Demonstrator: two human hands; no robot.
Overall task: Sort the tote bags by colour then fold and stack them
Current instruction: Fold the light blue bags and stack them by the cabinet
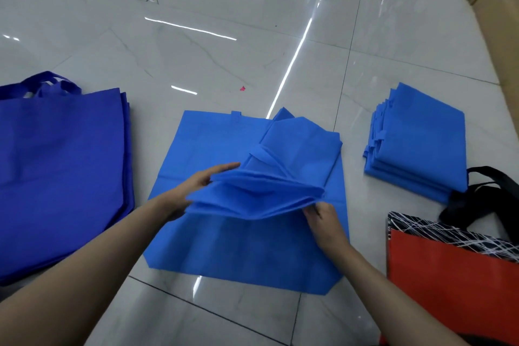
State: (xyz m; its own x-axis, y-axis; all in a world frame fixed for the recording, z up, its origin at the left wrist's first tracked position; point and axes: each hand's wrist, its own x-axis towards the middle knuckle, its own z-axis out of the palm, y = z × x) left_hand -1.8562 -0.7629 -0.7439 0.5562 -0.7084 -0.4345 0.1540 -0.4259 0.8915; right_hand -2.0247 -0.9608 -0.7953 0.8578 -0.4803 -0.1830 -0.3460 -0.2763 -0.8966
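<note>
A half-folded light-blue bag [261, 194] is held in both hands just above a flat light-blue bag [244, 255], which lies spread out on the glossy tiled floor [196, 50] in the middle of the view. The left hand [193, 188] is at the bundle's left end with its fingers stretched out straight along the far side of the fabric; the thumb is hidden behind the cloth. The right hand [323, 219] pinches the bundle's right corner, with fingers curled round the layered edges. The layers of the held bag fan apart a little along the near edge, and one of its handles [259, 156] lies across the folded panel behind. To the right, apart from the flat bag, sits a stack of folded light-blue bags [421, 143] with its edges roughly aligned. To the left lies a pile of dark-blue bags [61, 171] — unfolded, flat, with the handles pointing away from the person. At the lower right a red bag [449, 275] with a black-and-white patterned band lies on the floor, its black handles [483, 177] reaching up to the near corner of the folded stack. A small pink scrap [242, 88] lies on the tiles beyond the flat bag.
</note>
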